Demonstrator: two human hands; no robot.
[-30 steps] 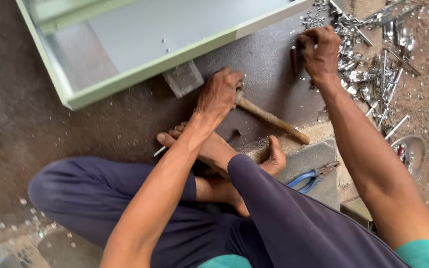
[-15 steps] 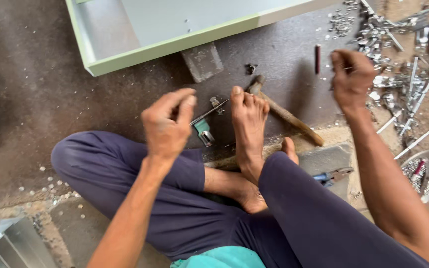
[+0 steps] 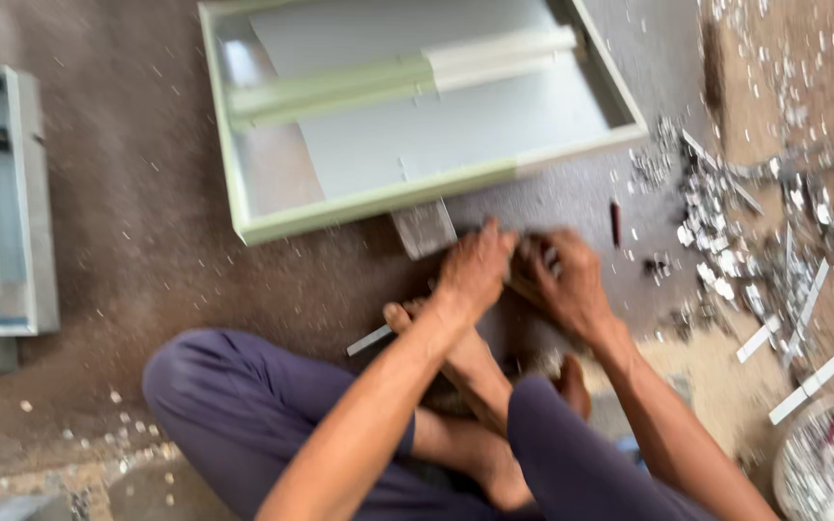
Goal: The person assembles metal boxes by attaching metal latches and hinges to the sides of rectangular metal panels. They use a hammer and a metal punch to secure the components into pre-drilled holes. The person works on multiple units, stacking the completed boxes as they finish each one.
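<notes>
Now both hands meet on the floor just below the pale green metal tray's (image 3: 378, 198) near edge: left hand (image 3: 473, 272) and right hand (image 3: 564, 286) curl over something small, perhaps metal; blur hides the grip. Steadying it comes next.

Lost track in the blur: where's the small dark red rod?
The dark red rod lies on the floor right of the right hand, below the green tray's corner.

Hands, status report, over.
Left hand and right hand together on the floor, grip blurred. Pale green metal tray just beyond. Metal scraps at right.
</notes>
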